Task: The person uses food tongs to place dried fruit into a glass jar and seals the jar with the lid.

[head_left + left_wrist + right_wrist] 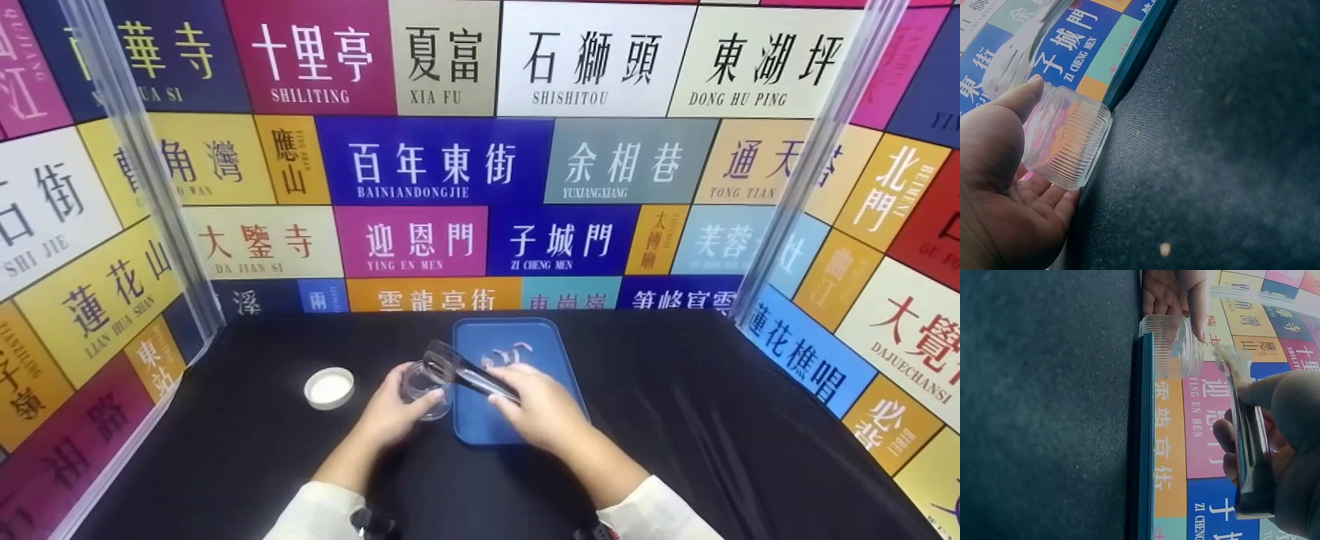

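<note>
A small clear glass jar [424, 388] stands on the black cloth just left of a blue tray [555, 339]. My left hand [391, 415] grips the jar from the near side; in the left wrist view the ribbed jar [1067, 140] sits inside my curled fingers [1044, 202]. My right hand [541, 409] holds clear plastic tongs [469, 370], whose tips point over the jar's mouth. In the right wrist view my fingers [1286, 410] wrap the tongs [1249, 439] and the jar [1176, 346] lies beyond their tips. Several small pale pieces [506, 352] lie in the tray.
A white jar lid [329, 387] lies on the cloth to the left. Walls of coloured signs [435, 161] close in the back and both sides, with clear posts [139, 161] at the corners. Black cloth [712, 405] spreads to the right.
</note>
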Demonstrator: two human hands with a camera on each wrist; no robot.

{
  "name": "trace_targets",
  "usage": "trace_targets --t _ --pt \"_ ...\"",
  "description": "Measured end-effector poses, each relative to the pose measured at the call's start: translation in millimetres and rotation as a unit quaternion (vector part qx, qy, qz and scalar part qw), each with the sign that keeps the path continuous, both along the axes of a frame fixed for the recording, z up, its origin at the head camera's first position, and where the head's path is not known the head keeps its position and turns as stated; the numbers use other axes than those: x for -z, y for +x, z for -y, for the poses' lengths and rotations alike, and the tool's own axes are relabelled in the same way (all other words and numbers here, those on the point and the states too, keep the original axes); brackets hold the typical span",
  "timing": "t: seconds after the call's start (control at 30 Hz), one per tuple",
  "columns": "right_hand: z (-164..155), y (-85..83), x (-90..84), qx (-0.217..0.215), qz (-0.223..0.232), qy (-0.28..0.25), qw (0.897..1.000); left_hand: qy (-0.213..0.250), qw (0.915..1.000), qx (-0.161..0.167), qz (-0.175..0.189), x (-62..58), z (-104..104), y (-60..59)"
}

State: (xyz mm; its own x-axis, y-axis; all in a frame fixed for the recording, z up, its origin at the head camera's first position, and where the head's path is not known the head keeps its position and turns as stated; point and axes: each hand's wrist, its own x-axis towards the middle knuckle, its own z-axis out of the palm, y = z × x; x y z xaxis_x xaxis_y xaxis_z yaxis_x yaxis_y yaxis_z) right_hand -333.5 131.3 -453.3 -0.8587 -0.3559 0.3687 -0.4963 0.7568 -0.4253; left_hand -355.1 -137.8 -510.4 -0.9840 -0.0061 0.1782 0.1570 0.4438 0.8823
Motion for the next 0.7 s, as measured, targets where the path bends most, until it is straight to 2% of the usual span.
trace_targets --t 0.23,0.53,0.7 --pt "-1.8 -1.1 1.2 0.014 0.016 0.005 1.0 -0.007 0.9999 -0.004 0.007 -0.9 0.9 0.5" --pt "-10.7 -5.5 0.4 0.04 -0.004 0.013 0.999 -0.006 0.9999 -0.006 0.006 -0.1 0.8 0.1" --pt "-20.4 -13.8 -0.9 0.063 0.016 0.004 0.998 -0.008 0.9999 -0.007 0.007 0.2 0.7 -0.3"
